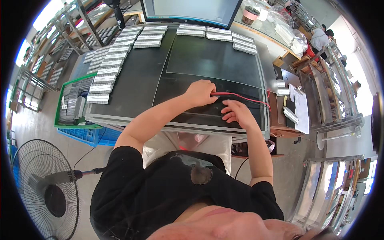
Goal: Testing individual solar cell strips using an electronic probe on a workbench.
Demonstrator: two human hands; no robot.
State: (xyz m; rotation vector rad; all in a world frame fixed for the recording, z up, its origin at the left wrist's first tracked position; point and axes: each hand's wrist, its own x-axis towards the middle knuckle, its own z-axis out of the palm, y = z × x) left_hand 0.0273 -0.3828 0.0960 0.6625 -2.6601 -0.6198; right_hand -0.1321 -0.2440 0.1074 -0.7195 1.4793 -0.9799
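The left hand point(202, 93) had its grip pinched around the end of a red stick point(222, 93), low over the black table point(134, 82), in front of a clear rectangular panel point(212, 58) lying there. From the stick a thin red lead point(250, 100) trailed toward the table's right edge. The right hand point(240, 113) hovered just beside it, its grip loosely spread, fingers slightly curled. Grey-and-white striped bundles point(105, 78) lined the table's left side, and others sat along the far edge, below a monitor point(190, 19).
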